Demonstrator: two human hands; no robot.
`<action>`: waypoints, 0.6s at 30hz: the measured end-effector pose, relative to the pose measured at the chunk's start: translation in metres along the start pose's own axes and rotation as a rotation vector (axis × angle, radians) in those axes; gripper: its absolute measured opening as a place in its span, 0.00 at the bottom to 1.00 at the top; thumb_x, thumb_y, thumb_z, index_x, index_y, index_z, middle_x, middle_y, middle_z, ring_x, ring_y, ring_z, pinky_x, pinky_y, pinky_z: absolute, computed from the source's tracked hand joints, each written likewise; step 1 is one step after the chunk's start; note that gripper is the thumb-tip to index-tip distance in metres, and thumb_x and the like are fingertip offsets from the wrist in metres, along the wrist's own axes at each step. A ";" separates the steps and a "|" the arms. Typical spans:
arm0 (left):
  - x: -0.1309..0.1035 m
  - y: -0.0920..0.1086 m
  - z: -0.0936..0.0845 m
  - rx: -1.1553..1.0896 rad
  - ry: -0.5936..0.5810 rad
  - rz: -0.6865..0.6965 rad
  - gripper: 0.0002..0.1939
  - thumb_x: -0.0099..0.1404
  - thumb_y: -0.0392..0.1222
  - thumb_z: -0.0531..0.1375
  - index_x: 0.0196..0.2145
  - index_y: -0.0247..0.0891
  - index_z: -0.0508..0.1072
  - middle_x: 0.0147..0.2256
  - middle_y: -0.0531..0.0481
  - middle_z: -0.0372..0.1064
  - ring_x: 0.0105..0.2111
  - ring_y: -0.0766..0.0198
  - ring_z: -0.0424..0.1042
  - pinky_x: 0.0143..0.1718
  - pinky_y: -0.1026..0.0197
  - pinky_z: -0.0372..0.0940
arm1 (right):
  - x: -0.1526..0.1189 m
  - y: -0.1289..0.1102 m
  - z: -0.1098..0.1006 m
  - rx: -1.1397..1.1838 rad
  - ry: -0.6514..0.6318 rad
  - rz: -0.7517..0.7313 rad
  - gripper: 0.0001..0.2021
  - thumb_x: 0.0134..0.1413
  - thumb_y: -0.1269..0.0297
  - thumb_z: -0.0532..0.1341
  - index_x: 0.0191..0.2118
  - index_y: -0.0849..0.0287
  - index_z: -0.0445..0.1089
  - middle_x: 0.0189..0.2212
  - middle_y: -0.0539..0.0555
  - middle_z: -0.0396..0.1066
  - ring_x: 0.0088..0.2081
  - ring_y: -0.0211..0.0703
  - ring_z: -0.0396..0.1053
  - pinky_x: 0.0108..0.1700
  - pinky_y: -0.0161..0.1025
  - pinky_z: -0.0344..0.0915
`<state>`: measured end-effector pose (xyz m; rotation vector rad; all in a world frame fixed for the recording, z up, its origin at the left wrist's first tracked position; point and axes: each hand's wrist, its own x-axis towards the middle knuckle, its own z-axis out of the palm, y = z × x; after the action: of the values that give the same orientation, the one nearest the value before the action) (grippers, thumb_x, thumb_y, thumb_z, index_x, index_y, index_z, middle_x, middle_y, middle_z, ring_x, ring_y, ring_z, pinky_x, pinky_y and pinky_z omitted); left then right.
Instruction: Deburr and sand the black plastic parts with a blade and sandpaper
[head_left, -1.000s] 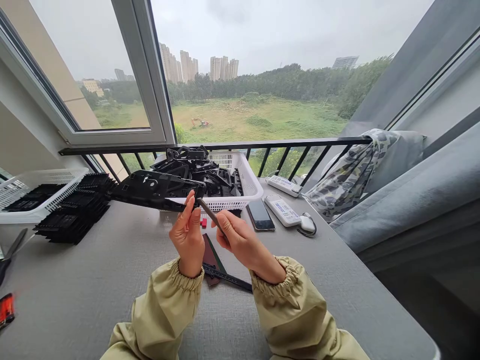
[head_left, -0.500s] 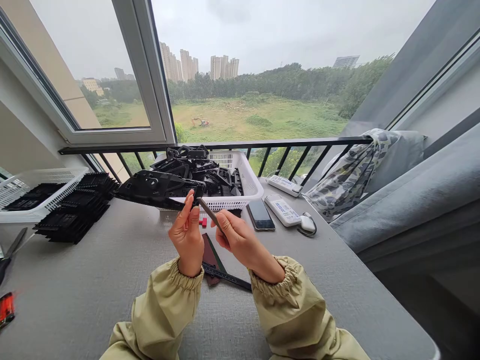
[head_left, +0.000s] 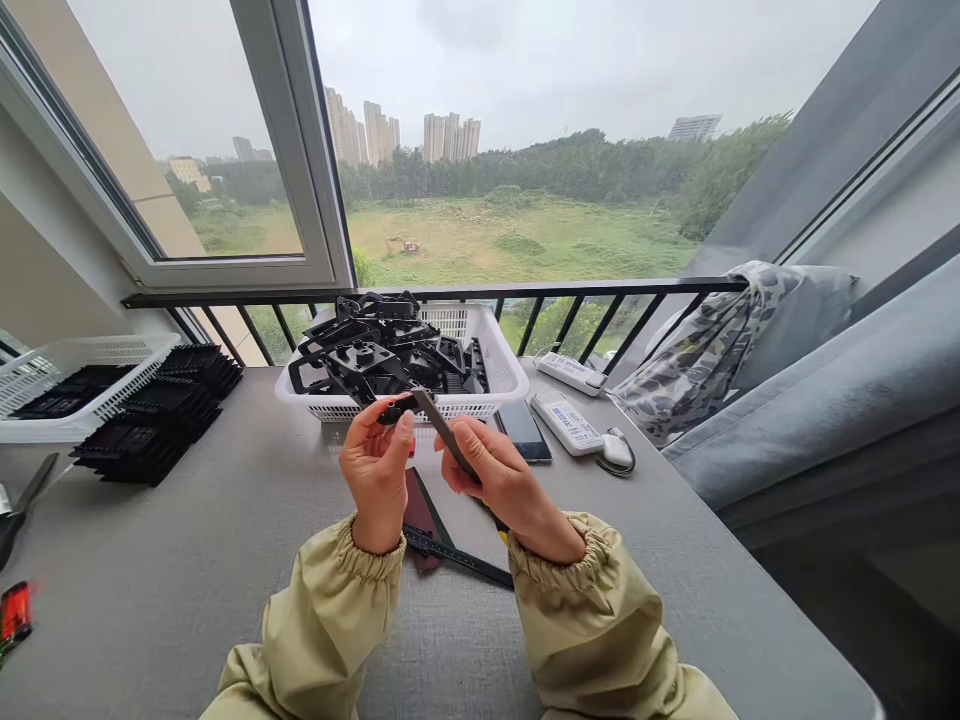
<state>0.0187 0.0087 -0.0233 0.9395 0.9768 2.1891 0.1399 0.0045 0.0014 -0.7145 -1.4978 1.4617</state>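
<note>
A: What does the left hand (head_left: 375,490) have?

B: A black plastic part (head_left: 395,409), pinched between thumb and fingers. It's held up above the worktop (head_left: 247,580), in front of the middle white basket (head_left: 517,385). Its outline merges with the things behind it, so I can't tell how far it reaches.

A: And the right hand (head_left: 501,480)?

B: Wrapped around a flat grey-brown bar (head_left: 445,432). The bar slants up toward the left, its far end right by the part and the left fingertips. Whether bar and part touch, I can't tell.

A: What fills that basket?

B: A heap of black pieces (head_left: 390,350), some rising above the rim. A black railing (head_left: 600,288) runs behind.

A: Anything lower down, nearer the sleeves?

B: A black strip (head_left: 459,557), lying across a dark red sheet (head_left: 421,505).

A: What about the right side?

B: A phone (head_left: 534,447) lies just beside the basket, then a white box (head_left: 566,425) with a small white case (head_left: 617,448) next to it. Another white box (head_left: 571,374) sits farther back, near the railing.

A: And over on the left?

B: A second white basket (head_left: 45,431) with flat black pieces (head_left: 71,390) inside, a stack of similar black pieces (head_left: 146,425) beside it, and an orange-red object (head_left: 15,612) near the edge of view.
</note>
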 end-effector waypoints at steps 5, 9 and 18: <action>0.006 0.002 0.001 -0.087 0.056 -0.128 0.15 0.49 0.43 0.72 0.32 0.40 0.73 0.26 0.58 0.72 0.23 0.74 0.70 0.31 0.67 0.70 | 0.003 0.000 -0.006 -0.038 0.033 0.000 0.24 0.58 0.38 0.54 0.31 0.58 0.64 0.15 0.44 0.60 0.16 0.31 0.48 0.18 0.34 0.42; 0.008 0.004 0.001 -0.152 0.032 -0.179 0.17 0.46 0.45 0.73 0.30 0.40 0.72 0.25 0.59 0.70 0.24 0.74 0.71 0.30 0.69 0.70 | 0.005 0.003 -0.012 -0.094 0.078 -0.008 0.25 0.56 0.37 0.54 0.32 0.57 0.64 0.15 0.44 0.60 0.17 0.32 0.50 0.18 0.34 0.43; 0.006 0.004 0.002 -0.212 -0.013 -0.257 0.23 0.44 0.47 0.75 0.34 0.41 0.69 0.27 0.59 0.70 0.26 0.74 0.70 0.29 0.72 0.65 | 0.007 0.001 -0.017 -0.134 0.103 0.014 0.26 0.54 0.35 0.55 0.32 0.57 0.64 0.14 0.44 0.59 0.18 0.33 0.51 0.20 0.34 0.48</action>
<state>0.0156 0.0111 -0.0167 0.6885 0.7925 2.0197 0.1518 0.0183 0.0000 -0.8694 -1.5240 1.3234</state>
